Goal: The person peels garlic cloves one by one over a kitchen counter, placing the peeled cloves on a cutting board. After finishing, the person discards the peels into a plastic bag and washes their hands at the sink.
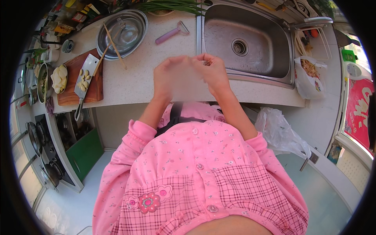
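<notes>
Before my chest, over the front of the speckled countertop (129, 85), my left hand (164, 77) and my right hand (216, 72) are raised with their fingertips close together. A blurred patch covers the space between them, so what the left fingers hold is hidden. A small brownish piece (206, 63), too small to name, shows in the curled fingers of my right hand. Beyond the hands lies a peeler (168, 36) with a purple handle. To the left, a cleaver (87, 66) bearing several peeled garlic cloves (84, 79) rests on a wooden cutting board (96, 88).
Chopsticks (113, 44) lean across nested metal bowls (101, 48). A bowl of pale slices (59, 77) stands left of the cleaver. The steel sink (264, 55) is at right, beside a plastic bag of scraps (308, 73). Long green leaves (173, 5) lie at the back.
</notes>
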